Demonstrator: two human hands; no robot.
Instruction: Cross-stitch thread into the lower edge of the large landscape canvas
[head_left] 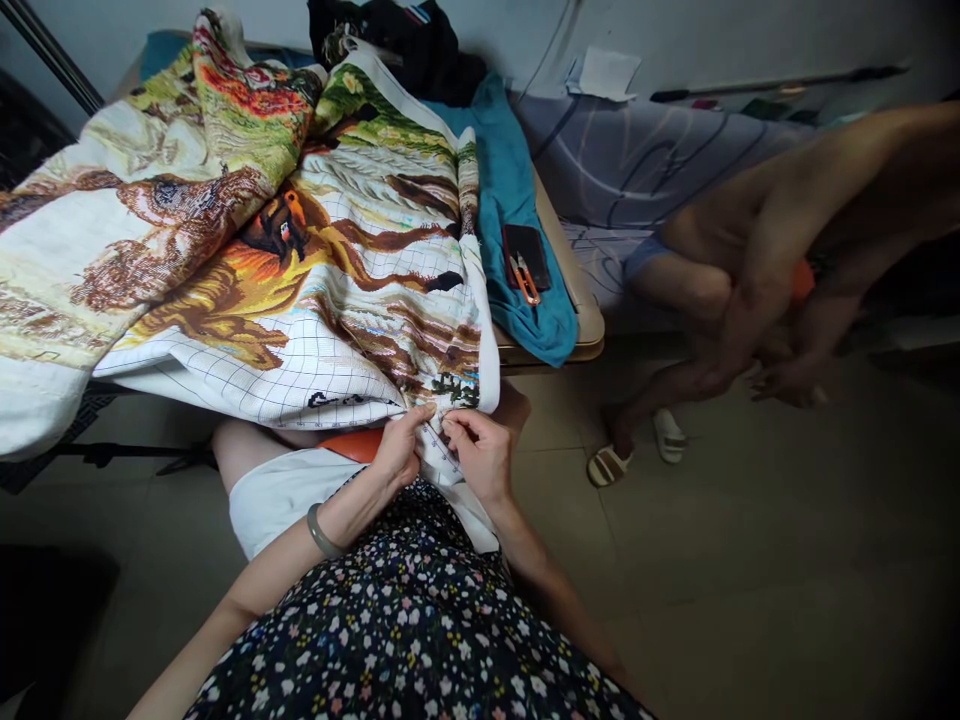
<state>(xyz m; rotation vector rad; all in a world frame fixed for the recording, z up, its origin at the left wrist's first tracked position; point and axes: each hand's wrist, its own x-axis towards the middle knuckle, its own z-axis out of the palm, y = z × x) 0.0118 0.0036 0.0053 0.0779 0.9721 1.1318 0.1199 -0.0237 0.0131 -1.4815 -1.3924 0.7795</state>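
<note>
A large cross-stitch cloth point(300, 270) with horses and green scenery is draped over a table and down into my lap. My left hand point(399, 450) pinches the cloth's near lower edge, a grey bangle on its wrist. My right hand point(480, 450) is closed in a pinch right beside it on the same gridded corner; whether it holds a needle is too small to tell. Both hands nearly touch each other above my flowered dress.
Orange-handled snips point(525, 280) lie on a dark phone on a teal cloth point(517, 200) at the table's right end. Another person point(787, 260) sits bent over at the right, feet in white sandals point(609, 464) on the tiled floor.
</note>
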